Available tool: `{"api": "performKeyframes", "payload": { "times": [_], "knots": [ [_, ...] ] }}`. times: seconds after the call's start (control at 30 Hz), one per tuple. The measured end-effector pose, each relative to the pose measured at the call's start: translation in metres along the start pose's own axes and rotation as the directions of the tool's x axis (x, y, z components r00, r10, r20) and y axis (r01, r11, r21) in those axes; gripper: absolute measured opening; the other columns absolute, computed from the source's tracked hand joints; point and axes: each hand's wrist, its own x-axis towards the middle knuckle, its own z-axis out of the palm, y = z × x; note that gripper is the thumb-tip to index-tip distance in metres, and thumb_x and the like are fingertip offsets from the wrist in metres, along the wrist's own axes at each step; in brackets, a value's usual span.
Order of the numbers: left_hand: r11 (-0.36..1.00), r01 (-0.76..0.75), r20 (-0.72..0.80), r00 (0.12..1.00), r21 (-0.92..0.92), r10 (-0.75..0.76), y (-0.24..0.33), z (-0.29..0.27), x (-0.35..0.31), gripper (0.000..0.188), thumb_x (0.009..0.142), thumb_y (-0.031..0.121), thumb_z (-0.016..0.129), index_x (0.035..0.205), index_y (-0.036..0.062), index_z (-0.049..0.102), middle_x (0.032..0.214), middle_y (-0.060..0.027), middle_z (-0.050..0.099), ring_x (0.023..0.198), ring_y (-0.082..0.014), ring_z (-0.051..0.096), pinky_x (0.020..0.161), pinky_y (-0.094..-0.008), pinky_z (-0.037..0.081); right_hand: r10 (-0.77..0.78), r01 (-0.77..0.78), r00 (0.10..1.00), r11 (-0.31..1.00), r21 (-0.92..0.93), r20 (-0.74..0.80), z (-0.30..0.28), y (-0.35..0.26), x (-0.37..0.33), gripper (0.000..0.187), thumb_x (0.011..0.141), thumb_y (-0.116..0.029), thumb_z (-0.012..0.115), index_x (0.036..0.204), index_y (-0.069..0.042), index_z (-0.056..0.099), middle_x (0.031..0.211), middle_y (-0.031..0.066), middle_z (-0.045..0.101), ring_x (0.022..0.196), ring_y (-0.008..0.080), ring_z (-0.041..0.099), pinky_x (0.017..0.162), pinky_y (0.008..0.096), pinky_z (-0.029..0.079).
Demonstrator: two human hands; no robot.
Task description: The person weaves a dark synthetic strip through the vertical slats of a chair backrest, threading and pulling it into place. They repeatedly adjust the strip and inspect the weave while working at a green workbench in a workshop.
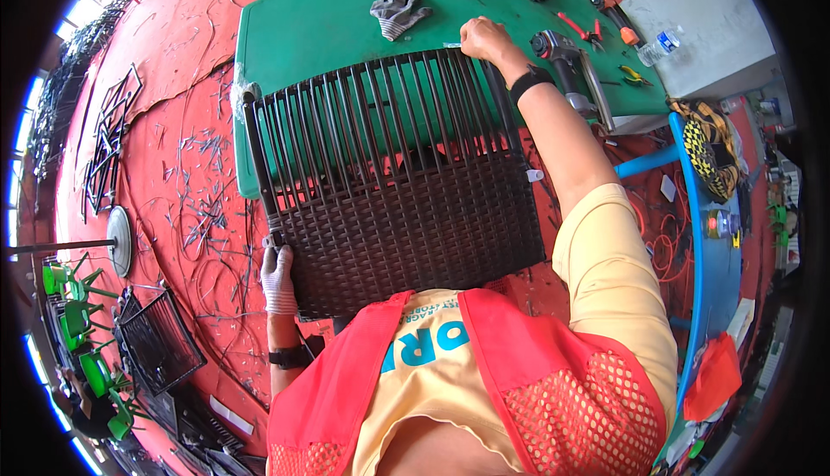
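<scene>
Half-woven dark wicker panel (389, 173), upper strands loose, on green table (328, 18).

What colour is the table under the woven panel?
Green; the table shows plainly in the head view.

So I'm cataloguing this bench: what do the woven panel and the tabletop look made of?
The woven panel looks like dark brown synthetic wicker, judging by its flat, uniform, slightly glossy strips, over a dark frame, probably metal. The tabletop appears to be green moulded plastic: smooth, matte, with rounded corners.
</scene>
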Motion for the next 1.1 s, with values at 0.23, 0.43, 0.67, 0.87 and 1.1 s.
{"api": "performKeyframes", "payload": {
  "times": [0.23,0.43,0.67,0.87,1.1],
  "knots": [
    [0.999,-0.039,-0.032,0.999,-0.022,0.038,-0.002,0.003,0.003,0.028,0.092,0.018,0.056,0.115,0.0023,0.056,0.097,0.0038,0.054,0.086,-0.0075,0.046,0.081,-0.0224,0.039,-0.078,0.078,0.997,0.983,0.164,-0.003,0.011,0.022,0.008,0.022,0.075,-0.012,0.057,0.091,-0.009,0.071,0.101,0.0179,0.066,0.098,0.0348,0.062,0.086,0.0409,0.05],
    [0.996,-0.014,0.005,1.0,0.085,0.013,-0.002,-0.003,0.003,0.039,0.094,0.024,0.054,0.126,0.0018,0.052,0.104,0.0014,0.056,0.092,-0.0099,0.048,0.086,-0.0239,0.04,-0.069,0.059,0.995,0.987,0.146,0.065,-0.002,0.02,0.012,0.021,0.073,-0.012,0.061,0.09,-0.006,0.071,0.089,0.0177,0.068,0.08,0.0343,0.065,0.07,0.0413,0.053],
    [0.998,0.03,-0.074,0.997,0.053,-0.026,-0.003,0.0,0.0,0.039,0.093,0.024,0.055,0.126,0.0028,0.053,0.105,0.0013,0.057,0.092,-0.0093,0.049,0.085,-0.0237,0.041,-0.027,0.017,0.953,0.999,0.035,0.302,-0.033,0.003,0.011,0.019,0.076,-0.014,0.064,0.092,-0.007,0.069,0.09,0.0141,0.067,0.07,0.0309,0.063,0.057,0.0403,0.051],
    [0.996,-0.019,-0.069,0.997,0.082,0.025,-0.004,-0.003,-0.002,0.038,0.092,0.021,0.056,0.125,0.0029,0.053,0.099,0.0031,0.054,0.089,-0.0088,0.046,0.083,-0.0226,0.039,0.014,0.008,0.928,0.998,-0.058,0.372,-0.038,-0.002,0.02,0.021,0.077,-0.015,0.065,0.097,-0.01,0.069,0.086,0.0094,0.067,0.065,0.0262,0.064,0.053,0.037,0.051],
    [0.977,-0.187,-0.044,0.98,0.107,0.193,0.008,0.001,-0.012,0.024,0.091,0.016,0.054,0.111,0.0029,0.057,0.091,0.0039,0.052,0.083,-0.0089,0.045,0.079,-0.0227,0.039,-0.031,0.104,0.898,0.984,-0.145,0.44,-0.051,-0.007,0.014,0.022,0.076,-0.015,0.065,0.093,-0.001,0.066,0.084,0.0126,0.066,0.062,0.0263,0.065,0.051,0.0364,0.052]
  ]
}}
